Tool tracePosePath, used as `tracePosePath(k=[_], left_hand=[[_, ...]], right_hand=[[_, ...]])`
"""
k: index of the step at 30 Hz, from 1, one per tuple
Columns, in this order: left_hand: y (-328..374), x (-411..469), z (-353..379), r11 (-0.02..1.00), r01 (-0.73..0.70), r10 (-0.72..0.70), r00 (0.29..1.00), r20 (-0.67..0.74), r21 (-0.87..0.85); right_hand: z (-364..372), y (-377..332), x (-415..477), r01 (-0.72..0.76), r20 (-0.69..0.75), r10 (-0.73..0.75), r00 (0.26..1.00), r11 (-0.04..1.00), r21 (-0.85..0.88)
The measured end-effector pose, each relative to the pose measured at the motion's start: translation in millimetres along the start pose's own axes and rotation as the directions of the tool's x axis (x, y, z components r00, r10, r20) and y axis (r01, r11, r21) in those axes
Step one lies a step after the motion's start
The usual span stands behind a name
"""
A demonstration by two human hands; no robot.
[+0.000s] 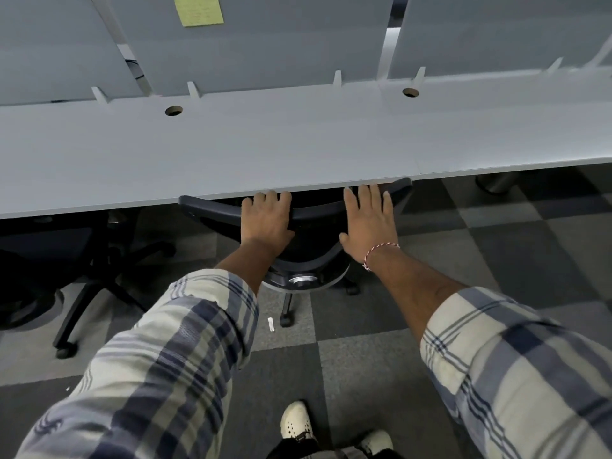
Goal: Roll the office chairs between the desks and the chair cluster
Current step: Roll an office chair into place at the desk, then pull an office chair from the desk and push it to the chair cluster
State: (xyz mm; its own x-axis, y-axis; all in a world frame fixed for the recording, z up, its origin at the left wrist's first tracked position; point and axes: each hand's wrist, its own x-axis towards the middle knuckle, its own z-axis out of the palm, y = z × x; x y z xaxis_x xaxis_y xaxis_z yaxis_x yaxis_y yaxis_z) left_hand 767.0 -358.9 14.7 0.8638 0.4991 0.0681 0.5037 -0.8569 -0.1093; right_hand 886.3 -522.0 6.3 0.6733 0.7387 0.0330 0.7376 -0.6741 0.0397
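A black office chair [212, 208] stands tucked under the front edge of the long grey desk [231, 154], with only its curved backrest top, hub and one caster showing. My left hand [266, 220] lies over the backrest's top rim, fingers draped across it. My right hand [369, 223] presses on the right part of the backrest, fingers reaching to the rim under the desk edge. The seat is hidden beneath the desk.
A second black chair [92, 260] sits under the desk at the left, its star base and casters sticking out onto the checkered carpet. Grey partition panels rise behind the desk, one with a yellow sticky note [198, 8]. A metal desk leg [493, 185] stands at right. My white shoes [296, 422] are below.
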Motion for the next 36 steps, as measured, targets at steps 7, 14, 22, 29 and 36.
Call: tracePosePath(k=[7,14,22,29,36], left_hand=[[98,-66,16,1.000,0.011,-0.011,0.999,0.044,0.010],[198,-86,27,0.982,-0.188,0.190,0.970,0.150,-0.029],[296,-76,28,0.939,-0.339,0.344,0.910,0.230,-0.063],[372,-36,29,0.848,-0.527,0.522,0.807,0.276,-0.062],[456,31,29,0.684,-0.723,0.726,0.661,0.191,-0.097]], right_hand=[[24,46,-75,0.054,0.053,-0.056,0.997,0.998,0.039],[47,115,-131,0.011,0.159,-0.020,0.987,0.998,0.058],[64,197,-166,-0.134,0.180,0.112,0.977,0.984,0.114],[74,268,-179,-0.314,0.210,0.285,0.935,0.942,0.122],[79,349,-169,-0.509,0.242,0.474,0.847,0.854,0.109]])
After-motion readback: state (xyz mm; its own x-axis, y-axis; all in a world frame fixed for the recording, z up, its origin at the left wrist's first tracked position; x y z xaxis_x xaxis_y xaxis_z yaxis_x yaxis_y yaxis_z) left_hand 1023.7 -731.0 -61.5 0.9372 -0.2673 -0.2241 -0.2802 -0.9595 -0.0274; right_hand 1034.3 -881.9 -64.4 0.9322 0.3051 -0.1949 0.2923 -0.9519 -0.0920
